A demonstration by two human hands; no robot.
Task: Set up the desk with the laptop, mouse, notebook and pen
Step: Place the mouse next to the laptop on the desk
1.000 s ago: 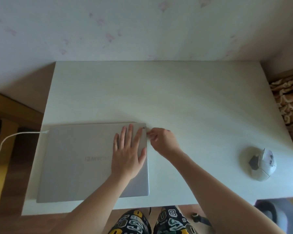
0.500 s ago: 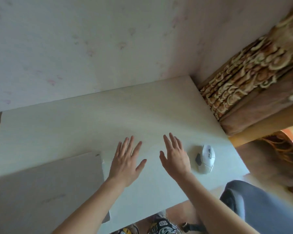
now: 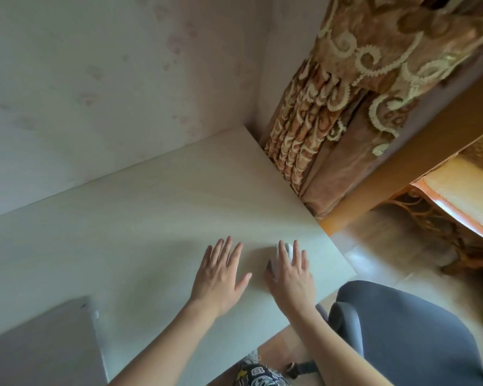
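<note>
Right hand (image 3: 290,277) spread flat over mouse (image 3: 282,254), not gripping; left hand (image 3: 221,271) splayed just beside mouse, empty. Mouse likely light, rigid, smooth: pinch its sides.

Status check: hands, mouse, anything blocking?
Right hand open over white computer mouse, not gripping. Left hand open, empty. Closed grey laptop at lower left. Nothing blocking.

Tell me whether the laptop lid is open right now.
No. The laptop lies closed and flat at the desk's near left corner, with both hands away from it.
</note>
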